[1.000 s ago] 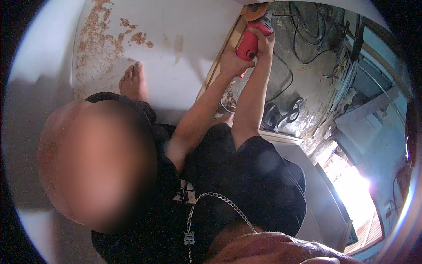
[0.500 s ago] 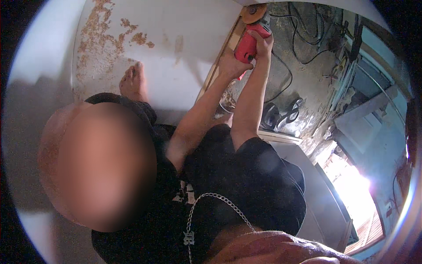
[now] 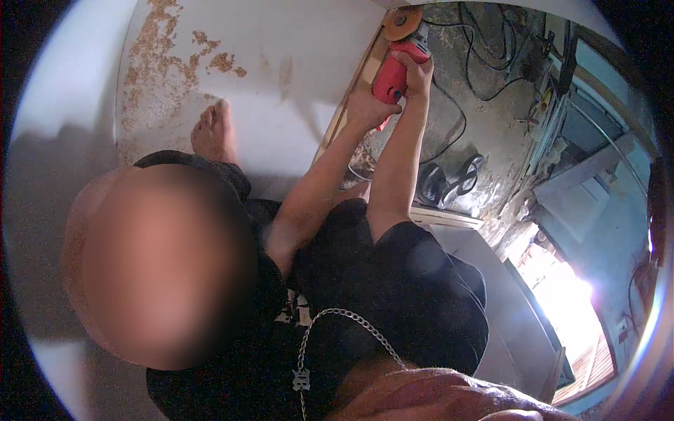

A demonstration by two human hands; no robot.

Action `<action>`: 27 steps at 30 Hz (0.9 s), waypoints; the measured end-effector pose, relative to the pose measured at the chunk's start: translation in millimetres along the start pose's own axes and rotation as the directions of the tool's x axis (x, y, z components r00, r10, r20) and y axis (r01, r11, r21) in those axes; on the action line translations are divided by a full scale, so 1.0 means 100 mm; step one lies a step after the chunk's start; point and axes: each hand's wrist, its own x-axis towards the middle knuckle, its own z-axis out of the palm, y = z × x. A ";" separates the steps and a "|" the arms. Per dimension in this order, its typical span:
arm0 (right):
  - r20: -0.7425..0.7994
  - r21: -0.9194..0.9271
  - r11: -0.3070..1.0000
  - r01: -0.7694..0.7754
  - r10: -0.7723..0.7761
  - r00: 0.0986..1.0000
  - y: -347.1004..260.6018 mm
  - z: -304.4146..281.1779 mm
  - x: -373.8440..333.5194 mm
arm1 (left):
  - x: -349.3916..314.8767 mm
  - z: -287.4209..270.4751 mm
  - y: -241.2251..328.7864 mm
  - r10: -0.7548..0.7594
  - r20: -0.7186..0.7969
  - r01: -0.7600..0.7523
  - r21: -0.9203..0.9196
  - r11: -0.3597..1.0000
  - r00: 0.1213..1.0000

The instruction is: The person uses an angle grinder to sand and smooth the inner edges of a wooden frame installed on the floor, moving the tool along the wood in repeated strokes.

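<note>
Both my hands are closed around a red angle grinder (image 3: 390,78) at the top of the head view. My left hand (image 3: 373,110) grips the rear of its body. My right hand (image 3: 417,73) wraps round it farther forward, close to the grey gear head. An orange-brown disc (image 3: 402,25) faces up at the far end, beside the wooden edge (image 3: 363,78) of a white panel. Whether the disc touches the wood or spins, I cannot tell.
The white panel (image 3: 295,42) has worn brown patches. Black cables (image 3: 484,52) lie on the rough floor to the right, with black sandals (image 3: 453,184) nearer me. My bare foot (image 3: 214,133) rests on the panel. Bright light enters at the lower right.
The grinder and both my hands have shifted very slightly left. My grip looks the same.
</note>
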 end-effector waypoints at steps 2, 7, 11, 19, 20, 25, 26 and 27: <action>-0.019 0.012 1.000 0.017 -0.016 1.000 0.01 -0.10 0.02 | -0.05 0.03 0.08 0.004 0.024 -0.004 -0.006 1.000 1.000; -0.031 -0.007 1.000 0.000 0.000 1.000 0.03 -0.12 0.01 | -0.09 0.00 0.10 -0.024 0.047 0.024 0.002 1.000 0.999; -0.091 -0.065 0.994 0.093 -0.099 0.991 0.05 -0.12 0.00 | -0.10 0.00 0.14 -0.002 0.059 0.002 0.013 1.000 0.998; -0.047 0.008 0.998 0.062 -0.061 0.997 -0.04 -0.01 -0.01 | -0.03 -0.01 0.10 -0.014 0.055 0.017 -0.068 0.998 0.998; -0.054 -0.007 0.999 0.048 -0.049 0.997 -0.04 -0.08 0.03 | -0.04 0.02 0.13 0.016 0.035 -0.014 -0.081 0.997 0.999; -0.051 0.015 0.994 0.110 -0.109 0.993 -0.04 -0.04 0.07 | 0.04 0.03 0.09 0.069 -0.071 -0.074 -0.073 0.995 0.995; -0.064 0.021 0.994 0.109 -0.108 0.992 -0.04 -0.11 0.03 | -0.01 0.04 0.14 0.054 -0.033 -0.055 -0.021 0.998 0.998; -0.079 0.027 0.994 0.109 -0.107 0.991 -0.05 -0.17 -0.02 | -0.05 0.03 0.19 0.039 0.004 -0.039 0.032 0.999 0.999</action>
